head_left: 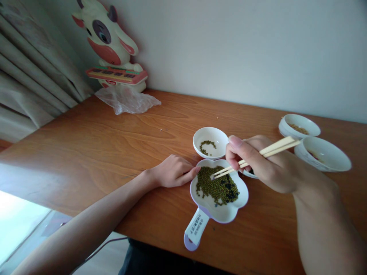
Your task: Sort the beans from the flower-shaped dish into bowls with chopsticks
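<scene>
My right hand grips a pair of light wooden chopsticks. Their tips reach down into green mung beans in a white, flower-shaped dish with a lilac edge and a handle. Black beans lie among the green ones on the dish's right side. Resting on the table, my left hand holds the dish's left rim, its thumb on the edge and its other fingers curled. Just behind the dish stands a white bowl with some mung beans. Whether a bean sits between the chopstick tips, I cannot tell.
Partly covered by my right hand is another white bowl. Two more bowls, one with tan contents and one nearer, stand at right. A cow-shaped toy keyboard and a clear plastic bag occupy the back left corner.
</scene>
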Tool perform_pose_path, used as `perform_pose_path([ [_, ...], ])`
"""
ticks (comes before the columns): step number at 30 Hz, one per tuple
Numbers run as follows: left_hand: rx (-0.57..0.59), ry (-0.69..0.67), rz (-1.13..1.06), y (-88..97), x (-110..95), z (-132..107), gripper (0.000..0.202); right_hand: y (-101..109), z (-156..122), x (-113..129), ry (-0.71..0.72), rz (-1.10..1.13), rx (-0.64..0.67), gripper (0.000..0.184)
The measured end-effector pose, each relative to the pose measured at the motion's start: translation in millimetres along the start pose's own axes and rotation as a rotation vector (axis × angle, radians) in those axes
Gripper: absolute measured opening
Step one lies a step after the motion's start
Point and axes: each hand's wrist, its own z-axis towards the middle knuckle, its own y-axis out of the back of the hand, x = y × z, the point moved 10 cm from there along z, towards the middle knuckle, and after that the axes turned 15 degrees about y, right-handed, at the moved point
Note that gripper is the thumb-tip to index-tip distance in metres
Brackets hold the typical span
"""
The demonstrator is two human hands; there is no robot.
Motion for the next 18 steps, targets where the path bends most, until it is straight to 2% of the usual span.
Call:
perform_pose_path([
  [3, -0.008, 0.005, -0.014, 0.7, 1, 0, 0.055, 16, -7, 4, 0.022, 0.05, -0.059, 0.065],
  [7, -0.01, -0.003, -0.019, 1.0, 0, 1, 0.054, 50, -19, 3, 0.061, 0.039, -0.225, 0.07],
  [10, -0.004, -0.005, 0.002, -0.2, 1, 1, 0.053, 67, -25, -1, 0.078, 0.009, -0.338, 0.071],
  [12, -0.001, 0.001, 0.025, -1.2, 1, 1, 0.053, 71, -26, -4, 0.062, -0.014, -0.363, 0.07],
  [16, 0.0, 0.008, 0.047, -1.8, 2, 0, 0.053, 66, -24, -7, 0.014, -0.068, -0.333, 0.068],
  [18, 0.001, 0.007, 0.047, -1.6, 1, 0, 0.054, 66, -30, -5, 0.022, -0.095, -0.387, 0.067],
])
